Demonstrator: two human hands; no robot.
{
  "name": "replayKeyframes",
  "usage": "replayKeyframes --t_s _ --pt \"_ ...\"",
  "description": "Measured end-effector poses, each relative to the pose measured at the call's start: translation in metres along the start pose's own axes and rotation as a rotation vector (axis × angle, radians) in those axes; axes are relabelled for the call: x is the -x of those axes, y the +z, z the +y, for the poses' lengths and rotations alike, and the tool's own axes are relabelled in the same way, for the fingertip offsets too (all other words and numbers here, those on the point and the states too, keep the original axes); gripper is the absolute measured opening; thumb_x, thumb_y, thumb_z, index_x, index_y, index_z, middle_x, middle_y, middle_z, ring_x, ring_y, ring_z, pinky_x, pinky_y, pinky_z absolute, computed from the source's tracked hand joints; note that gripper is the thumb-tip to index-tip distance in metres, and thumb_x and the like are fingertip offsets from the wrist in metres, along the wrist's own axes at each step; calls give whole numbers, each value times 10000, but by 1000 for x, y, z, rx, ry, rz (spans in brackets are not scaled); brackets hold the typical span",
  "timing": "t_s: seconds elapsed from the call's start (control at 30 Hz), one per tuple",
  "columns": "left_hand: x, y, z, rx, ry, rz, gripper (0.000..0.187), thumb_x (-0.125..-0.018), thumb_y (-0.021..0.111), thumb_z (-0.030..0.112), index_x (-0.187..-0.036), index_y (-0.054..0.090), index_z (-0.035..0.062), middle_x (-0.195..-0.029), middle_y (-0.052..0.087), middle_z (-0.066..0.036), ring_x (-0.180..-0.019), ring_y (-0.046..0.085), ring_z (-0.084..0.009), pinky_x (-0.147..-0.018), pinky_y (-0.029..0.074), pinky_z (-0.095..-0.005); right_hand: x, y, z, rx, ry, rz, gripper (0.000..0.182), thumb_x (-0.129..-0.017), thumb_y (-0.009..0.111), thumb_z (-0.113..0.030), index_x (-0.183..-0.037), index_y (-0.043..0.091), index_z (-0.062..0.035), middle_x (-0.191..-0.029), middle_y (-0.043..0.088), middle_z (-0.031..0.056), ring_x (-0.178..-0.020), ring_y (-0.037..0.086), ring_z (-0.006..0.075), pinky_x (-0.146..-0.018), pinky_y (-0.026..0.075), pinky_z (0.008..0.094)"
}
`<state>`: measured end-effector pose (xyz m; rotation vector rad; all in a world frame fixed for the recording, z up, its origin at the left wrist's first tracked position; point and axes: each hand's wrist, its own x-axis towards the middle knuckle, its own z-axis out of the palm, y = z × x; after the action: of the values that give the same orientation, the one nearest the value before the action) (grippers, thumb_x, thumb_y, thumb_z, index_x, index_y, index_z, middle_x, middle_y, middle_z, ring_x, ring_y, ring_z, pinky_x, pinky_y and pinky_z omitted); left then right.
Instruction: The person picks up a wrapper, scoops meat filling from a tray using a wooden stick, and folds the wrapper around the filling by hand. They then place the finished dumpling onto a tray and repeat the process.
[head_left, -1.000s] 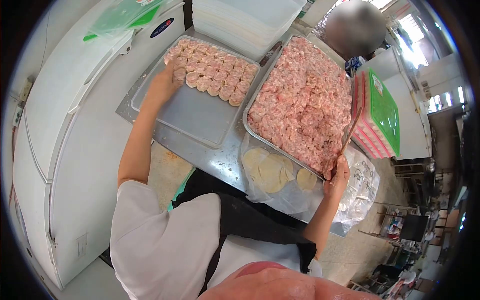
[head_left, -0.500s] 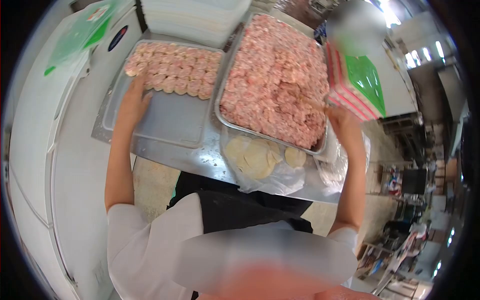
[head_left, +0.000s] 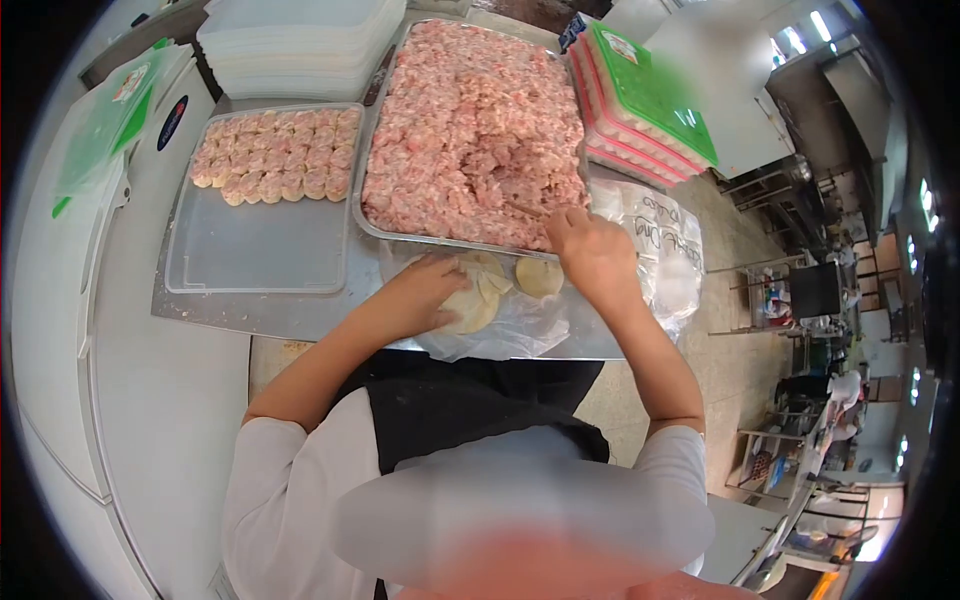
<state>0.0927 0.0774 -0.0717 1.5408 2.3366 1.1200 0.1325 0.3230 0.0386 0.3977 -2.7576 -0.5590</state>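
My left hand (head_left: 425, 293) lies over a pile of round, pale dumpling wrappers (head_left: 478, 308) on a plastic bag, thumb and fingers apart and touching the pile. A single wrapper (head_left: 540, 278) lies to its right. My right hand (head_left: 597, 248) is closed round a thin brown stick-like spatula (head_left: 524, 209), whose far end reaches into the minced meat (head_left: 470, 120). The mince fills a deep metal tray (head_left: 440, 240) and has a hollow near the spatula. To the left, rows of filled dumplings (head_left: 285, 155) sit in the far part of a translucent plastic tray (head_left: 260, 250).
Stacked white trays (head_left: 300, 50) stand behind the dumplings. At the back right is a pink-and-white container stack with a green lid (head_left: 655, 95). Plastic packs with handwriting (head_left: 655, 235) lie right of the mince. A white freezer (head_left: 150, 300) borders the left side.
My left hand has left the dumpling tray and come right and nearer, onto the wrappers. My right hand has moved nearer me along the mince tray, still gripping the spatula. The view has shifted.
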Motion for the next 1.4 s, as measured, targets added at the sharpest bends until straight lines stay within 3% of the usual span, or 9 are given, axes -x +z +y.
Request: replayKeyframes --t_s 0.27,0.43,0.67,0.87,0.93,1.0,1.2,1.27,1.4 --pt "-9 8 -12 32 -151 -188 322 -771 683 185 -1080 637 107 -1037 586 -98 -1050 521 -332 -887 448 -421 -41 43 42 47 -9 -3 93 -851 587 -205 -840 645 -133 -741 615 58 -636 643 236 -530 507 387" --pt "-18 34 -7 -82 158 142 311 -782 679 215 -1071 651 103 -1026 590 -88 -1050 535 -300 -906 427 -437 -18 55 -20 -253 132 81 87 -831 619 -211 -819 652 -131 -731 629 68 -639 648 263 -541 514 388" --pt "-32 41 -8 -178 31 -37 268 -792 673 244 -1032 656 127 -1105 592 -63 -1094 525 -270 -923 417 -417 -1 25 19 -424 258 132 156 -854 601 -252 -770 634 -125 -732 645 88 -701 666 257 -560 521 383" --pt "-40 56 -11 -302 224 113 196 -809 646 252 -942 638 108 -1010 609 -45 -1002 565 -263 -880 439 -405 -30 50 -3 -35 39 -47 67 -803 619 -187 -778 633 -127 -735 633 65 -652 653 238 -521 504 386" --pt "-47 54 -10 -281 121 -67 215 -812 639 260 -959 634 103 -1029 609 -48 -1028 564 -254 -868 456 -384 -17 38 -18 -111 104 15 71 -806 621 -184 -774 624 -121 -740 636 72 -648 653 246 -523 507 391" --pt "-44 54 -11 -216 135 -2 206 -811 637 257 -953 637 106 -1015 612 -49 -1025 567 -251 -857 463 -383 -4 45 -26 -336 261 119 77 -805 628 -185 -764 620 -119 -751 636 74 -637 646 251 -525 506 394" --pt "-46 57 -7 -307 203 39 182 -810 631 248 -925 640 107 -1006 615 -58 -992 584 -258 -846 475 -399 -22 27 0 -196 94 281 65 -779 636 -172 -732 610 -135 -696 615 58 -608 627 243 -499 492 387" --pt "-49 59 -5 -353 165 -22 179 -807 634 247 -918 642 107 -1015 613 -62 -986 587 -263 -846 476 -407 -21 24 -13 -198 24 247 69 -764 635 -163 -716 596 -132 -666 607 56 -609 632 242 -510 495 380" --pt "-47 55 -1 -254 116 99 155 -797 639 244 -859 645 102 -973 614 -57 -941 593 -263 -821 482 -404 -1 28 -30 -328 208 79 159 -859 632 -246 -812 654 -95 -675 610 78 -641 639 290 -580 505 399"
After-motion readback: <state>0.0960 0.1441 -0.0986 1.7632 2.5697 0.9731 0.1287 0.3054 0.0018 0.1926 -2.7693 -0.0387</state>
